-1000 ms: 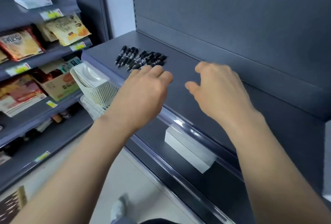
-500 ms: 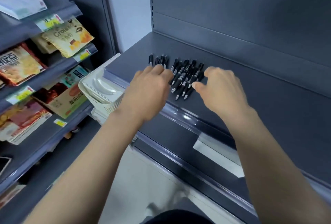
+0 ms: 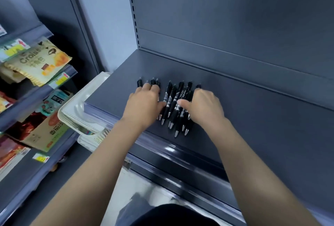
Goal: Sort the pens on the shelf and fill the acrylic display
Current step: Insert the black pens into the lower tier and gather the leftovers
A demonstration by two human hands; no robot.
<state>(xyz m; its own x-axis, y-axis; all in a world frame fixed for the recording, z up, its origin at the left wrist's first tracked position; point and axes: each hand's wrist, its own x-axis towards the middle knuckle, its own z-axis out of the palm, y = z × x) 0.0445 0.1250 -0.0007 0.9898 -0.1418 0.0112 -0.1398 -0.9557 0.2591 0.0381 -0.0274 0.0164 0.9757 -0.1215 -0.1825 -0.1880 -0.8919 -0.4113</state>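
Observation:
Several black click pens [image 3: 174, 104] lie side by side on the dark grey shelf [image 3: 253, 117], silver tips pointing toward me. My left hand [image 3: 144, 104] lies palm down over the left pens, whose clicker ends stick out past its fingertips. My right hand [image 3: 202, 106] rests palm down on the right pens, thumb stretched across the middle of the pile. Neither hand visibly grips a pen. No acrylic display is in view.
White plastic baskets [image 3: 79, 110] sit stacked just left of the shelf's front corner. Snack packets [image 3: 38, 61] fill slanted shelves further left. A glossy price rail [image 3: 180, 153] runs along the shelf front. The upright back panel [image 3: 235, 18] rises behind the pens.
I have come closer to the pens. Both hands moved forward from in front of the pile and now rest on top of it.

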